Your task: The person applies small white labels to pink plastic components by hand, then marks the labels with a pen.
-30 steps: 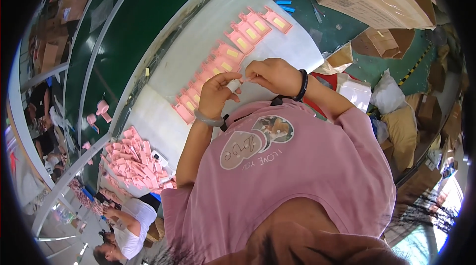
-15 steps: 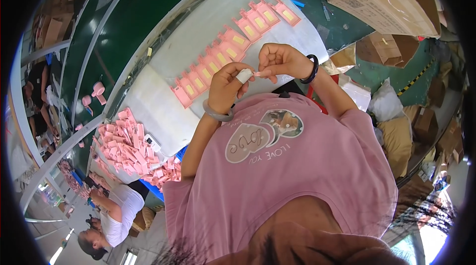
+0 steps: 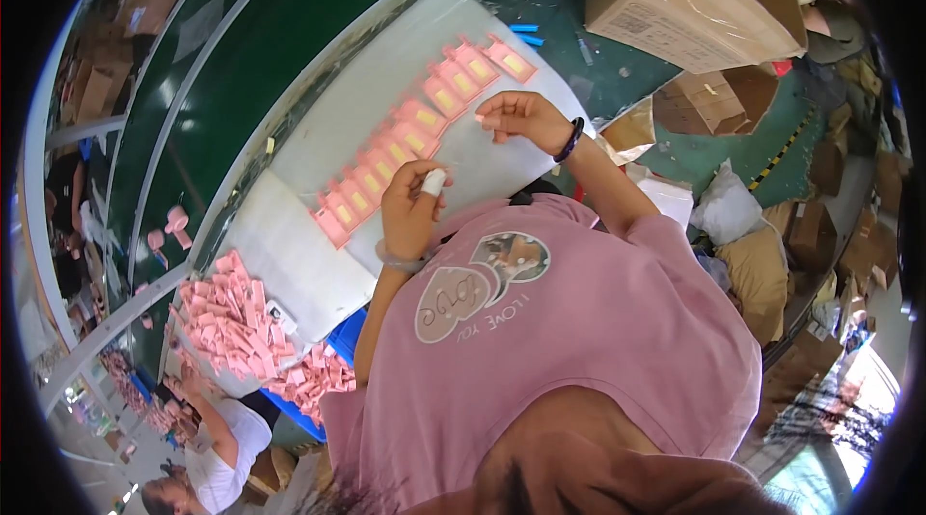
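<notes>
My left hand (image 3: 410,211) hovers over the near side of a row of pink plastic parts (image 3: 369,179), its fingers curled in. A white wrap (image 3: 434,182) covers one of its digits; whatever those fingers may hold is hidden. Higher and to the right, my right hand (image 3: 529,121) pinches a small pink piece (image 3: 479,118) at its fingertips. The row runs slantwise over a pale sheet (image 3: 318,149), each part bearing a yellowish rectangle. A gap separates the two hands.
A heap of pink parts (image 3: 231,317) lies at the left, beside a blue bin (image 3: 347,334). Blue pieces (image 3: 526,33) rest at the far edge. Cardboard boxes (image 3: 694,9) stand at the right. A person in white (image 3: 227,452) sits at lower left.
My hands have moved apart; before, they met over a small pink piece. The left hand has dropped lower. The whole view has shifted, moving the row left and down.
</notes>
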A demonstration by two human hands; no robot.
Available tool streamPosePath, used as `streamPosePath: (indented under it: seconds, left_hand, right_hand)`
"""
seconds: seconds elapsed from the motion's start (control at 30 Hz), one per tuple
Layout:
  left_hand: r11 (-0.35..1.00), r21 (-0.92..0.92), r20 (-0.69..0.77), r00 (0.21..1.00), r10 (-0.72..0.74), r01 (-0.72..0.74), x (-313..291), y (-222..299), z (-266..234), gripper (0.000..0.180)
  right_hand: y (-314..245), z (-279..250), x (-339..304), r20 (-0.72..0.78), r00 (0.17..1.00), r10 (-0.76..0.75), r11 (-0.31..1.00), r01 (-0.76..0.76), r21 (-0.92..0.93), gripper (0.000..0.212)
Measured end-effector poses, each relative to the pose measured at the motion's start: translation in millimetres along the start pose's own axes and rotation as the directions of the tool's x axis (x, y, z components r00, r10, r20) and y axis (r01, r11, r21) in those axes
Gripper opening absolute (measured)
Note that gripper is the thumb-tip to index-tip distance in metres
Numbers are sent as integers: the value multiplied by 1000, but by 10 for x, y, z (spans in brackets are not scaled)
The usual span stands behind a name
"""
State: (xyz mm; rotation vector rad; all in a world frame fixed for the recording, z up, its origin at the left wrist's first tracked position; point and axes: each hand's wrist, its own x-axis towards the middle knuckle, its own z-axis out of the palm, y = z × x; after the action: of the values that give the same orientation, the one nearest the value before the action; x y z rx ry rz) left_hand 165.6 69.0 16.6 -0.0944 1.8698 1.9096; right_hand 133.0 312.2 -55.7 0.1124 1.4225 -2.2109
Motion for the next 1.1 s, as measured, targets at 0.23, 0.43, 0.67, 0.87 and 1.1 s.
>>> streamPosePath:
  seconds: [0.23,0.43,0.67,0.87,1.1]
  left_hand:
    - [985,-87,9,989,-149,149,18,-67,-28,13]
    - [981,-151,-24,991,-130,125,79,-41,-6,18]
    - [971,-164,-110,975,-193,174,108,-186,-112,19]
    - [976,-116,-200,959,-202,182,198,-172,-261,17]
    - [980,-117,-141,974,-178,162,436,-258,-312,13]
  right_hand:
    - [36,-832,227,-499,861,-93,996,78,-51,25]
    - [-286,-1120,832,-529,846,-74,926,255,279,21]
    - [-806,-2028,2088,-634,748,-196,651,583,487,8]
    - [-2119,-2624,2413,-933,150,-326,280,958,56,15]
    - [-1345,-1999,2517,-568,710,-415,635,674,378,13]
